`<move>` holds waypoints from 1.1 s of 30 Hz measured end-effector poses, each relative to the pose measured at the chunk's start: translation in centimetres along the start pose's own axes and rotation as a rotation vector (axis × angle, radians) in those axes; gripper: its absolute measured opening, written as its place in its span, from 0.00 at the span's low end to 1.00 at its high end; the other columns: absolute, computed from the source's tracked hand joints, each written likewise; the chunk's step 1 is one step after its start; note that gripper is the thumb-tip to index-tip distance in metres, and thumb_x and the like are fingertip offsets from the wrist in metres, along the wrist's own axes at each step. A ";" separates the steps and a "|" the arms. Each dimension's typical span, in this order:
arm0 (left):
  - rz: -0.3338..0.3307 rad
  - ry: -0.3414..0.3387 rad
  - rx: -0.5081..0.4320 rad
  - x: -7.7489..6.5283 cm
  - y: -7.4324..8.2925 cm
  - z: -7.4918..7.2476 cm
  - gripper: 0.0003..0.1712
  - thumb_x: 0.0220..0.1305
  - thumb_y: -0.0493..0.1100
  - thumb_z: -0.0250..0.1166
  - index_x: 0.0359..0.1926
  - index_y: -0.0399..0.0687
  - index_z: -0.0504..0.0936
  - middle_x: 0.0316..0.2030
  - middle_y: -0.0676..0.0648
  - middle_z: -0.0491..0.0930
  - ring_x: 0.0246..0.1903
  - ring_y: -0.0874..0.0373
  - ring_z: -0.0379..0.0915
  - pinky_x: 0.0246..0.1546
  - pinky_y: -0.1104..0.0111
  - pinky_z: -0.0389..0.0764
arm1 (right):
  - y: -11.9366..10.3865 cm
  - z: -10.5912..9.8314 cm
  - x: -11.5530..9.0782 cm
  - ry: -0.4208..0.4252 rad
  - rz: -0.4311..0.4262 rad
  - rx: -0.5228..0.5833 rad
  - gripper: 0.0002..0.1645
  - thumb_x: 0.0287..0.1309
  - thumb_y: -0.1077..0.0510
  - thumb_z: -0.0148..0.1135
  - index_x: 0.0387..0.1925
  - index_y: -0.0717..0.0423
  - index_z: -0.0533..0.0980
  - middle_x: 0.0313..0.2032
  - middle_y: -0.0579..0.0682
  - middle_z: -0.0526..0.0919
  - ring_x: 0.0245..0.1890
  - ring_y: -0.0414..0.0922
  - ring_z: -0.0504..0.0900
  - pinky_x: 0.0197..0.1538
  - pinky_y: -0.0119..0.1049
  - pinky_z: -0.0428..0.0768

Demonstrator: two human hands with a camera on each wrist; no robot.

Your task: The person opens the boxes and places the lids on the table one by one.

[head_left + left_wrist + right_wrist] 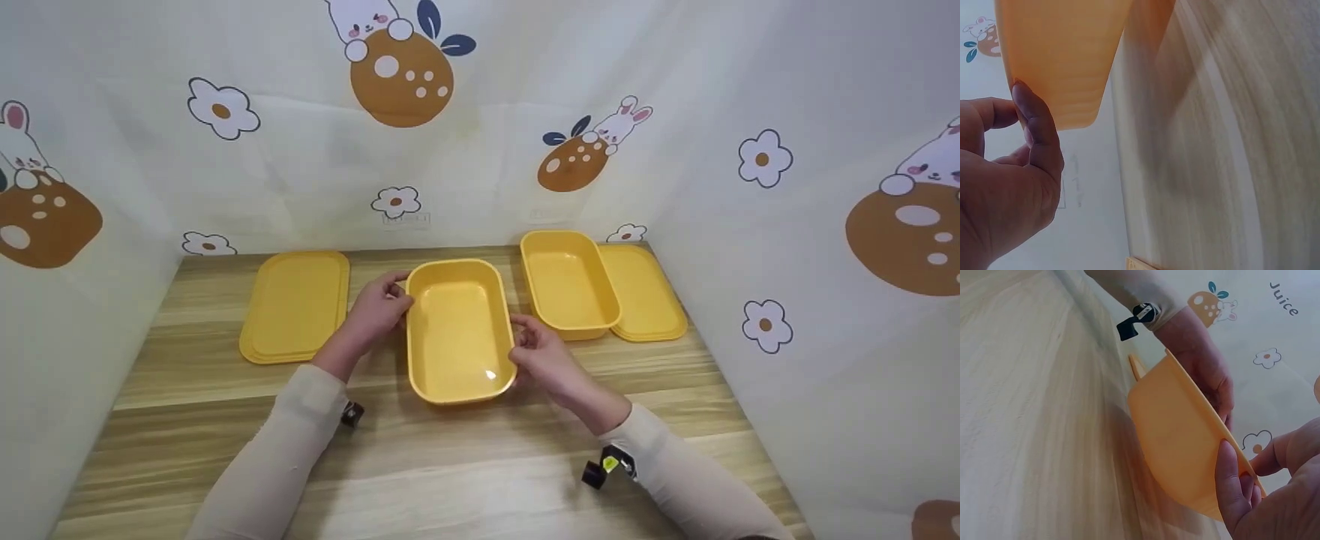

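Between both hands a yellow rectangular plastic container (pixel 455 337) is held, open side up, its inside bare apart from a bright reflection. My left hand (pixel 381 306) pinches its left rim, thumb and fingers on either side of the wall, as the left wrist view also shows. On the opposite long side, my right hand (pixel 547 356) grips the rim between thumb and fingers. In the right wrist view the container (pixel 1176 444) looks tilted and raised off the tabletop, with a shadow under it.
A flat yellow lid (pixel 296 307) lies at the left of the wooden table (pixel 450 472). To the right, a second yellow container (pixel 571 289) stands partly over another yellow lid (pixel 649 292). Patterned fabric walls (pixel 300 165) enclose the back and sides.
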State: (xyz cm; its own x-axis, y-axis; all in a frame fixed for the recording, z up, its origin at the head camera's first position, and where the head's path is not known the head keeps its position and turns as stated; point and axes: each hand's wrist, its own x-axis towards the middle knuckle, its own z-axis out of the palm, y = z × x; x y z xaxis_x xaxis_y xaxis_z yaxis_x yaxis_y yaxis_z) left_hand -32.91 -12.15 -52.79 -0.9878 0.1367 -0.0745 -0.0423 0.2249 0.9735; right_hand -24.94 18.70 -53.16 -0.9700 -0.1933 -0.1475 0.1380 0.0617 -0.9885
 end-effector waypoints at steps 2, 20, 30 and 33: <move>-0.002 0.005 0.000 0.1 0.2 -0.3 0.32 0.74 0.33 0.61 0.77 0.36 0.74 0.42 0.41 0.75 0.26 0.56 0.75 0.29 0.65 0.85 | -0.1 0.2 0.3 0.008 -0.010 -0.002 0.44 0.57 0.76 0.59 0.77 0.66 0.69 0.39 0.52 0.73 0.33 0.45 0.76 0.29 0.40 0.85; -0.064 0.015 -0.025 1.2 0.6 -2.9 0.29 0.79 0.36 0.60 0.77 0.40 0.75 0.48 0.41 0.75 0.39 0.53 0.79 0.39 0.64 0.89 | -1.7 1.3 2.2 -0.069 0.008 0.021 0.45 0.59 0.74 0.61 0.80 0.65 0.66 0.39 0.52 0.74 0.32 0.47 0.79 0.33 0.46 0.90; -0.107 0.033 -0.010 1.6 0.9 -4.3 0.27 0.81 0.38 0.60 0.77 0.43 0.75 0.51 0.41 0.74 0.43 0.50 0.79 0.42 0.65 0.89 | -2.2 2.1 3.6 -0.110 0.006 0.007 0.47 0.58 0.74 0.62 0.80 0.64 0.66 0.40 0.52 0.75 0.33 0.46 0.80 0.38 0.44 0.89; -0.106 0.040 0.009 1.6 1.0 -4.8 0.28 0.81 0.39 0.60 0.78 0.42 0.74 0.51 0.40 0.75 0.44 0.49 0.79 0.42 0.65 0.90 | -2.1 2.4 4.0 -0.119 0.003 0.001 0.48 0.56 0.75 0.62 0.80 0.64 0.66 0.39 0.52 0.75 0.32 0.46 0.81 0.37 0.42 0.89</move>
State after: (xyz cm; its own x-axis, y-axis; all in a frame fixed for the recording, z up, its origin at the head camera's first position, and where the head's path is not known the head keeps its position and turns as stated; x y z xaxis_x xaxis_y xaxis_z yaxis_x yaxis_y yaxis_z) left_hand -35.28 -16.37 -50.86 -0.9830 0.0733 -0.1682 -0.1457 0.2447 0.9586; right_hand -28.65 15.45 -51.73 -0.9389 -0.3079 -0.1536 0.1415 0.0614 -0.9880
